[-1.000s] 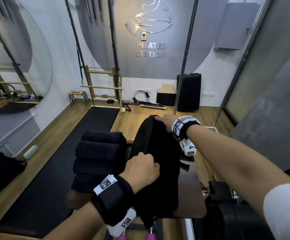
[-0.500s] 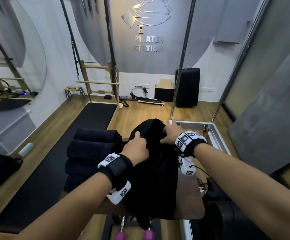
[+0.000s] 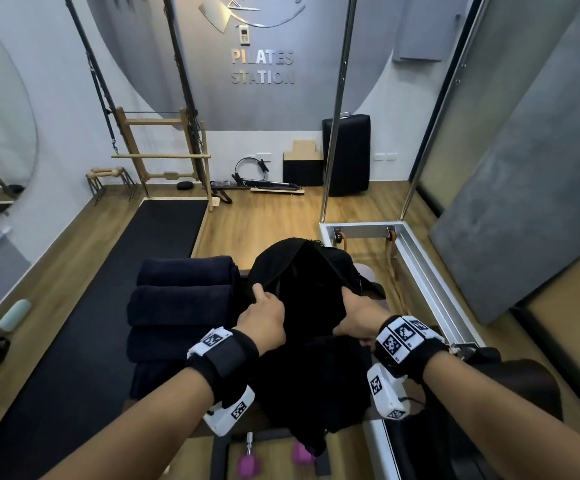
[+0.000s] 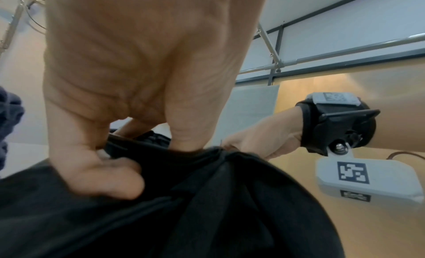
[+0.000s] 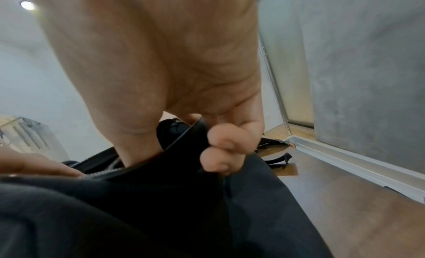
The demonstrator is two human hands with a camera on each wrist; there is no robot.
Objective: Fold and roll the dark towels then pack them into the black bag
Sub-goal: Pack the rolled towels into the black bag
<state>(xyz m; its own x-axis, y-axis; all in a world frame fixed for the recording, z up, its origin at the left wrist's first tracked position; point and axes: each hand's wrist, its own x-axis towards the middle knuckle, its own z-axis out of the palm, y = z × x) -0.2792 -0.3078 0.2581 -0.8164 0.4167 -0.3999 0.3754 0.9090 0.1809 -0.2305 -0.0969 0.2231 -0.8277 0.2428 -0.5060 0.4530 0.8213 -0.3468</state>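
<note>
Both hands are working the black bag [image 3: 311, 296] now, which is standing on the brown worktop [image 3: 531, 379] right in front of the person. The left hand [image 3: 264, 317] is gripping the left edge of the opening, its fingers [image 4: 110, 178] curling round the fabric. The right hand [image 3: 358, 315] is pinching the right edge, its fingers [image 5: 226, 143] folding tight over the zip-lined rim, and the mouth is gaping between them. The rolled dark towels [image 3: 181, 306] are lying stacked just beside the bag on its left, touching it.
</note>
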